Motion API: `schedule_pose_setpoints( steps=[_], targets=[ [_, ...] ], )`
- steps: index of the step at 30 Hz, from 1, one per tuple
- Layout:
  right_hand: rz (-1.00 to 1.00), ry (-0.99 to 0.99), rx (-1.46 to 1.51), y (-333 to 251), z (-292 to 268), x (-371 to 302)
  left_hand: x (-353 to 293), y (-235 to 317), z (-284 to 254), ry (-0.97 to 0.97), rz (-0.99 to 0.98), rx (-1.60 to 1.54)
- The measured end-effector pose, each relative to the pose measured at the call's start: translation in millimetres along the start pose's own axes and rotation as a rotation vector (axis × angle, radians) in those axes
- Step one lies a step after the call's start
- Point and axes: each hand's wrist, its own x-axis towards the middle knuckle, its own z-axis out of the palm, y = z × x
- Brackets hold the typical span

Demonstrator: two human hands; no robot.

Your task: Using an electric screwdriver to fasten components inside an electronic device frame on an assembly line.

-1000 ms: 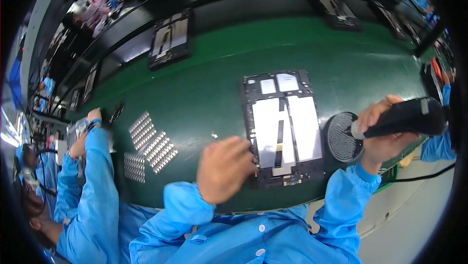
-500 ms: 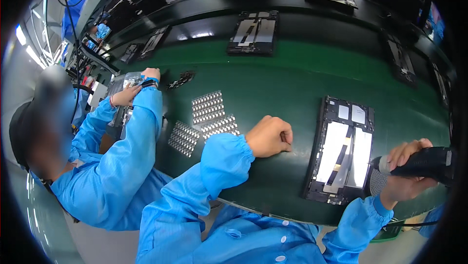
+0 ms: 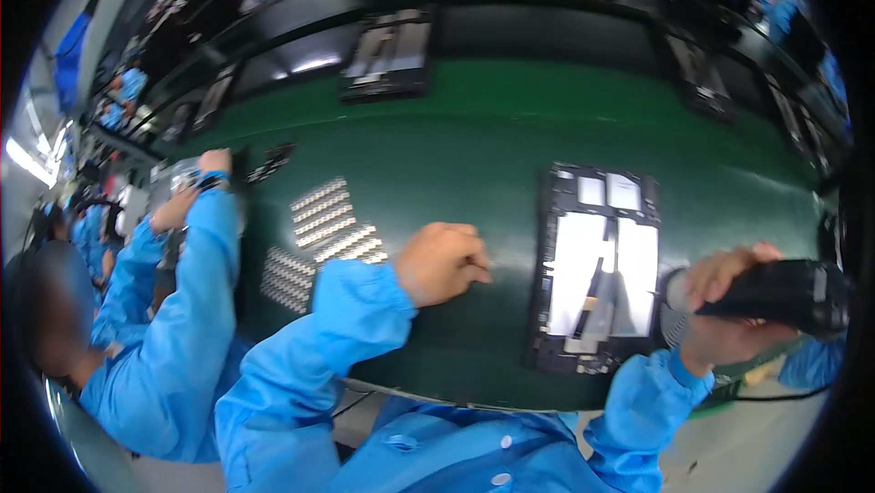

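Observation:
My left hand (image 3: 444, 263) hovers over the green bench with curled fingers, thumb and forefinger close together. Anything between them is too small or blurred to make out. To its right lies an opened tablet-like device (image 3: 597, 265), black-framed, with bright silver panels and a dark ribbon strip down the middle. Beside the device's right edge, my right hand (image 3: 734, 311) grips a black handheld tool (image 3: 775, 297), shaped like a hair dryer, with a round grey mesh end. That mesh end is close to the device's lower right side; whether they touch I cannot tell.
Left of my left hand lie sheets of small metallic parts (image 3: 324, 212) and a little pile of black pieces (image 3: 272, 163). A co-worker's blue-sleeved arms (image 3: 205, 265) reach over the bench at left. More opened devices (image 3: 387, 54) lie on the dark strip behind. A black cable (image 3: 775, 397) hangs at lower right.
The whole view has swung to the right, so the bench and everything on it sit further left in the picture. Both hands keep nearly the same pose and place beside the device.

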Motion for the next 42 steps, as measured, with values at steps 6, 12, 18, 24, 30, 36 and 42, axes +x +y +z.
schedule_pose_setpoints(
  steps=[6,12,18,24,30,36,42],
  targets=[
    [-0.017,-0.026,0.011,8,-3,2,5,12,-8,0.084,-0.129,-0.224],
    [-0.003,0.002,0.036,9,-4,1,40,40,12,0.047,-0.308,-0.584],
    [0.037,0.073,0.094,10,-9,-2,55,36,27,0.083,-0.266,-0.607],
    [0.010,0.023,0.026,9,-7,-1,56,31,39,0.190,-0.143,-0.475],
    [-0.008,0.057,0.021,8,-2,-2,60,27,38,0.196,-0.125,-0.470],
    [0.001,-0.021,0.067,8,18,0,61,24,41,0.183,-0.188,-0.533],
    [0.250,-0.134,0.125,39,68,23,67,21,25,0.026,-0.443,-0.763]
  ],
)
